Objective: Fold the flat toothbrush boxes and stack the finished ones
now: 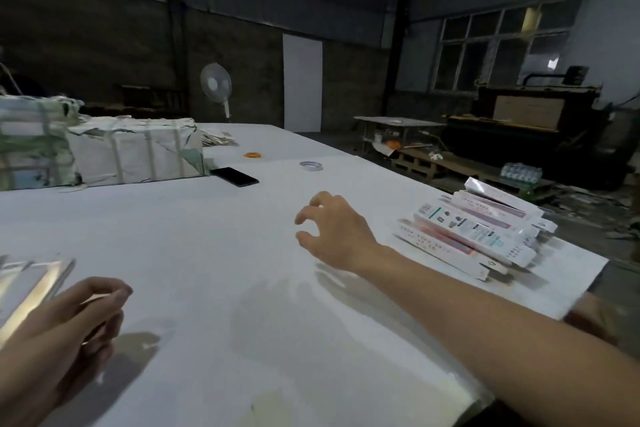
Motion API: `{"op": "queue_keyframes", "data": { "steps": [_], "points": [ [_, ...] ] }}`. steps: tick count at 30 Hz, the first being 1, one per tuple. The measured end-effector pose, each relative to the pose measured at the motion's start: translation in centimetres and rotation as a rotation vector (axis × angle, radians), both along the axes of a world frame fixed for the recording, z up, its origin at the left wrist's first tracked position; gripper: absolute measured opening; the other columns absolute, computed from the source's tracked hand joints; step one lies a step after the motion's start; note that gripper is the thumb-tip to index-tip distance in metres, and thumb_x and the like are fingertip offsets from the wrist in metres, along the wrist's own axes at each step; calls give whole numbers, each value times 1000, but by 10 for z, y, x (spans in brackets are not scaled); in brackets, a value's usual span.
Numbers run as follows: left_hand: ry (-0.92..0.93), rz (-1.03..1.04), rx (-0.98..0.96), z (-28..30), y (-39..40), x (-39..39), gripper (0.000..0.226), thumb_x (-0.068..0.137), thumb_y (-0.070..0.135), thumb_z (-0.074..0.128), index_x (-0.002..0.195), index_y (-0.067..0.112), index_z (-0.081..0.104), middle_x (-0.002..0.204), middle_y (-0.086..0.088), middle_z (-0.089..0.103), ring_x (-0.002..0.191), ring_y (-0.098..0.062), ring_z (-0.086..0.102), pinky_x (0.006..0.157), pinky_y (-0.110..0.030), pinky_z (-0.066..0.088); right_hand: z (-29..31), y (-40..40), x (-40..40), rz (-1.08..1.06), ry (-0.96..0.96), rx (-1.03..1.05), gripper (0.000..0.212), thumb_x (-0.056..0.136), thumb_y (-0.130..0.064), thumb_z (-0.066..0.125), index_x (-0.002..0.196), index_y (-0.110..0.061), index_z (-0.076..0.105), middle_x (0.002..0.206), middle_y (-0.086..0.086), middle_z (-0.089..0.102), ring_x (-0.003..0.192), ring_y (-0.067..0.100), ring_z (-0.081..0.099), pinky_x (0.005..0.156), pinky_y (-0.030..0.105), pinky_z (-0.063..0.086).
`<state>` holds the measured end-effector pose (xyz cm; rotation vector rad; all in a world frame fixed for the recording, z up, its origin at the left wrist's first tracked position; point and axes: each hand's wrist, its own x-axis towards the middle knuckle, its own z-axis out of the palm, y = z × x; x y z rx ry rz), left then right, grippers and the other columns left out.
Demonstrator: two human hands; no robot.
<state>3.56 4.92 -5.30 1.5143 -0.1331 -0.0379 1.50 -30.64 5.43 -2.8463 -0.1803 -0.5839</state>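
Fingers of the right hand point(332, 229) hang loosely curled above the white table point(214, 253), thumb apart from the rest, holding nothing. Just to its right, near the table's edge, lies the untidy stack of folded toothbrush boxes point(478, 232), tilted and overlapping; whether anything is inside them cannot be told. At the near left the left hand point(65, 333) has its fingers curled, touching the shiny flat boxes point(31, 291) at the table's left edge. Two strapped paper-wrapped bundles point(135, 149) sit far left, a black phone point(234, 176) beside them.
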Motion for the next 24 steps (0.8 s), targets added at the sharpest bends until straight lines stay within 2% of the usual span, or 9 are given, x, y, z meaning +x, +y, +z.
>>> {"op": "queue_keyframes", "data": {
  "steps": [4, 6, 12, 14, 16, 18, 20, 22, 24],
  "points": [
    [-57, 69, -76, 27, -14, -35, 7, 92, 18, 64, 87, 15, 67, 55, -4, 46, 40, -11, 34, 48, -16, 28, -14, 98, -1, 243, 79, 231, 25, 92, -40, 60, 114, -31, 67, 124, -6, 53, 115, 15, 50, 93, 33, 43],
    [-135, 110, 17, 32, -18, -41, 21, 96, 5, 59, 82, 18, 68, 54, -4, 47, 43, -14, 36, 45, -19, 29, -20, 138, -2, 319, 132, 390, 22, 91, -38, 62, 110, -30, 70, 116, -6, 57, 104, 14, 55, 92, 33, 45],
    [-514, 331, 827, 47, -5, -57, 20, 91, 10, 63, 87, 30, 61, 59, 6, 58, 58, -9, 54, 55, -26, 41, -54, 194, -16, 413, 145, 775, 11, 91, -24, 63, 94, -28, 73, 92, -12, 68, 81, 5, 60, 80, 28, 53],
    [-552, 406, 1072, 53, 4, -60, 14, 91, 19, 62, 97, 31, 62, 71, 11, 59, 74, -8, 55, 61, -29, 42, -60, 193, -17, 440, 90, 821, 17, 89, -16, 63, 87, -30, 72, 83, -15, 68, 79, 2, 61, 71, 12, 46],
    [-607, 523, 1246, 59, 17, -57, 19, 88, 20, 65, 106, 25, 66, 94, 6, 65, 98, -25, 58, 77, -38, 46, -61, 191, -16, 449, 90, 850, 25, 88, -11, 63, 80, -33, 70, 76, -16, 67, 75, -1, 60, 67, 8, 42],
    [-516, 660, 1446, 68, 33, -52, 35, 87, 29, 65, 122, 27, 60, 124, -2, 60, 124, -33, 46, 98, -48, 38, -61, 191, -15, 463, 129, 870, 27, 88, -8, 62, 79, -33, 70, 74, -13, 65, 69, -2, 58, 63, 7, 42],
    [-271, 719, 1580, 73, 54, -48, 53, 89, 40, 59, 138, 31, 42, 147, -6, 43, 142, -42, 27, 112, -60, 22, -61, 192, -14, 491, 159, 868, 27, 89, -7, 61, 80, -31, 70, 75, -9, 64, 62, -2, 56, 58, 7, 42],
    [-17, 673, 1599, 73, 70, -46, 60, 93, 42, 50, 145, 34, 22, 152, -12, 33, 142, -52, 24, 114, -65, 17, -61, 193, -15, 512, 172, 874, 28, 89, -6, 60, 80, -31, 70, 77, -7, 64, 60, -2, 55, 56, 7, 42],
    [73, 582, 1586, 70, 75, -48, 58, 98, 40, 41, 149, 34, 14, 142, -14, 39, 127, -50, 42, 110, -59, 31, -61, 193, -15, 517, 178, 899, 27, 89, -6, 60, 80, -29, 70, 79, -5, 64, 64, -1, 56, 56, 6, 43]
  ]
}}
